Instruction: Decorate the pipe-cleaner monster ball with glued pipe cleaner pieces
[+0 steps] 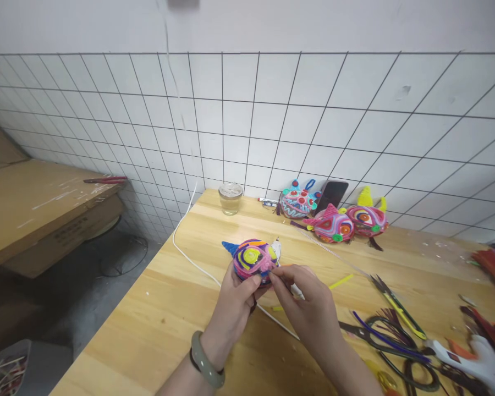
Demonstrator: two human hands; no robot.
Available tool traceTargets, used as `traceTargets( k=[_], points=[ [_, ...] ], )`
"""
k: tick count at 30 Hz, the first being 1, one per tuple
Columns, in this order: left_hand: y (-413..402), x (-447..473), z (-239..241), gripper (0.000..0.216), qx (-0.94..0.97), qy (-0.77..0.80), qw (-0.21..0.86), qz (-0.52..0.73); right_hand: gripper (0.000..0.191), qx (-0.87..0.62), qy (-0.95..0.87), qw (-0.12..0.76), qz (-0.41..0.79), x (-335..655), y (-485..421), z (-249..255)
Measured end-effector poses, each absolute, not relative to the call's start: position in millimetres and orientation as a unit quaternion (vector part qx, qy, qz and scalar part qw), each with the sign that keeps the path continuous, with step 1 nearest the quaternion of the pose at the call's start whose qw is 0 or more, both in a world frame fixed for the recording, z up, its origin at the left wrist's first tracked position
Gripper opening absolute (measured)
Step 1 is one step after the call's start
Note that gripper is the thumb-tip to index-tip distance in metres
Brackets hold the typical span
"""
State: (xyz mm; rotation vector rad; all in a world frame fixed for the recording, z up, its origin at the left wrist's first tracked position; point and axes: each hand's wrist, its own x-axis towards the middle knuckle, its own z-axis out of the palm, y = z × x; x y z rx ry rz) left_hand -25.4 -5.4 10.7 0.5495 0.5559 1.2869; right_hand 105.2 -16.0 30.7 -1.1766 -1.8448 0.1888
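Note:
My left hand grips a round, bright craft mask made of coiled pipe cleaners, with a blue horn on its left, held just above the wooden table. My right hand is closed in a pinch at the mask's right edge, fingertips on a pink strand there. A green bangle sits on my left wrist.
Three finished masks lean at the wall by a dark phone. A glass jar stands at the back. Scissors, loose pipe cleaners and a white glue gun lie right. A white cable crosses the table.

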Motion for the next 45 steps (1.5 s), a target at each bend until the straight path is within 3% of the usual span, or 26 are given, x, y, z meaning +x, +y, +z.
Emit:
traceTargets(
  k=[14, 32, 45],
  points=[
    [-7, -27, 14, 0.039, 0.262, 0.231, 0.741, 0.573, 0.009, -0.476, -0.770, 0.426, -0.010, 102, -14, 33],
    [-7, -28, 13, 0.026, 0.208, 0.203, 0.781, 0.553, 0.014, -0.465, -0.764, 0.433, 0.114, 111, -16, 46],
    [-5, -28, 9, 0.026, 0.196, 0.208, 0.787, 0.546, 0.019, -0.419, -0.813, 0.404, 0.009, 111, -14, 39]
  ],
)
